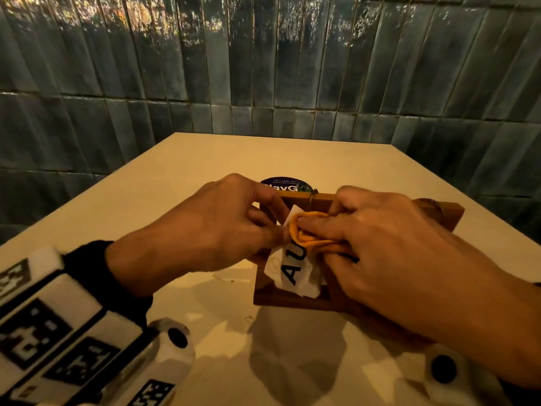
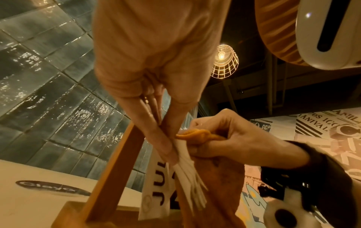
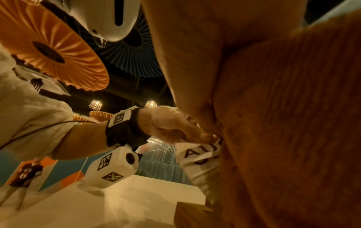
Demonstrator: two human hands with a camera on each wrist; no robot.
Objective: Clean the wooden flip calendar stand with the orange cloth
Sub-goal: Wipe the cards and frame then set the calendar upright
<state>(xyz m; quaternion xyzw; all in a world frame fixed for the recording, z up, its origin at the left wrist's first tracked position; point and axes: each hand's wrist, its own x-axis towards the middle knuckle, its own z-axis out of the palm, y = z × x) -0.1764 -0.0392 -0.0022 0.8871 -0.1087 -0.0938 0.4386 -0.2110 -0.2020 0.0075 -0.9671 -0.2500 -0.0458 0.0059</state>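
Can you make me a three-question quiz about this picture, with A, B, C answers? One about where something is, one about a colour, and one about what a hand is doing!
1. Where is the round dark sticker?
A. On the table behind the wooden stand
B. On the wall
C. On the left wrist

2. What colour are the big letters on the white cards?
A. Red
B. Black
C. Green

3. What is the left hand doing?
A. Lying flat on the table
B. Pointing at the wall
C. Pinching the cards

Answers:
1 A, it lies flat on the table past the stand.
2 B, "AU" shows in black.
3 C, its fingers pinch the cards while the right hand holds the orange cloth.
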